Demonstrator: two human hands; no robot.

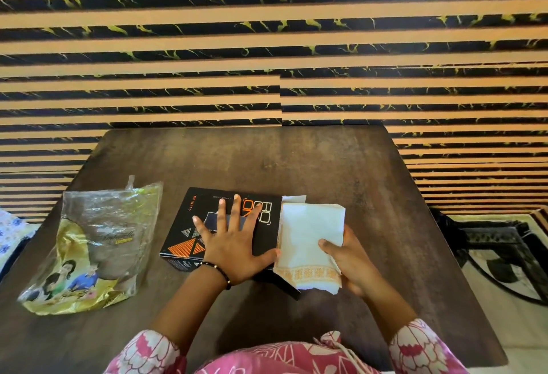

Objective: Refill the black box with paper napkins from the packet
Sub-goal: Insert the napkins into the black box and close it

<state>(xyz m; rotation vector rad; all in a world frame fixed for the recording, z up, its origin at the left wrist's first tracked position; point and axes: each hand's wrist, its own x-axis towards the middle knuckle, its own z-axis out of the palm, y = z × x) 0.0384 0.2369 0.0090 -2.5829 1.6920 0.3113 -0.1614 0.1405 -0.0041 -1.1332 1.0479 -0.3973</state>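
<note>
Where the frame is nearest, 2 sleeves in a pink-and-white floral print [421, 350] reach forward over a dark brown wooden table [341, 166]. Just beyond them, the right hand [353, 258] grips a stack of white paper napkins [310, 237] with an orange patterned border along the near edge — thumb on top, the other fingers curled underneath. The stack is held at the right end of the black box [228, 225], its left edge touching or overlapping that end; whether any of it is already inside I cannot tell. A flap of white paper [295, 198] pokes out behind the far edge of the stack. The left hand [234, 243] lies flat on the box lid with all fingers spread wide, holding nothing, and a dark beaded bracelet [218, 271] circles its wrist. The box sits near the middle of the table, printed with orange triangles and orange-and-white lettering, and a black flap sticks out from under its near right corner. To the left, apart from the box, the packet [92, 249] rests on the table — crumpled, part clear plastic and part gold print with 2 pictured figures, its top open. Farther back rises a wall of tan and black marbled stripes [267, 47], and at the far right a dark metal frame [486, 237] stands on a patterned floor covering.
</note>
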